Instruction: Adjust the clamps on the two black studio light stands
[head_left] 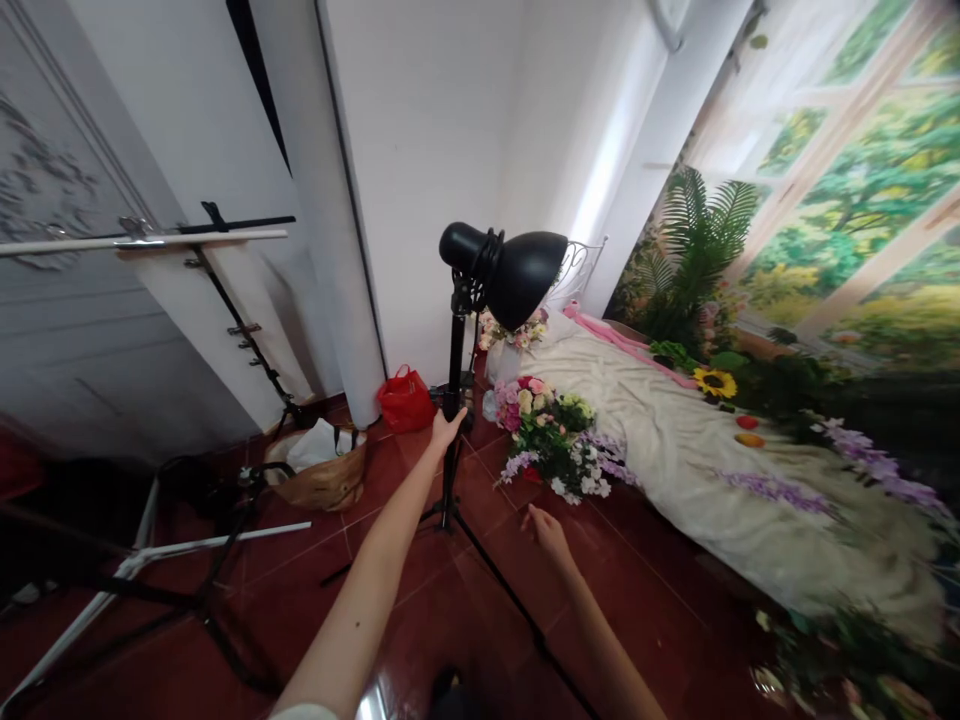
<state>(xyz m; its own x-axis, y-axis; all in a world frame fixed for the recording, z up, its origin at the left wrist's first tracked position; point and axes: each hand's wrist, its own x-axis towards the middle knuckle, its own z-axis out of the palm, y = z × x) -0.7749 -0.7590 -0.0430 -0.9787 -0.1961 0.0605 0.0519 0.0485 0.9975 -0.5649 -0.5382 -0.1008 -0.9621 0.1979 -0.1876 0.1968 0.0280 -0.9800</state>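
A black light stand (448, 482) rises upright in front of me on spread tripod legs. My left hand (448, 428) is wrapped round its upright pole, with the thumb showing along the near side. On top sits a black lamp head with a dome-shaped reflector (527, 278), tilted down to the right, and a cable is coiled around its neck. Lower and to the right, my right hand (549, 532) hangs in the air above a tripod leg. It holds nothing, and its fingers are loosely bent and apart. Flower bunches (544, 425) lie just beyond it.
A cream-draped bed (652, 440) with artificial flowers and a sunflower (715, 382) runs along the right. A red bag (406, 398) and a brown bag (319, 480) stand on the tiled floor. White poles (225, 535) and dark stands occupy the left.
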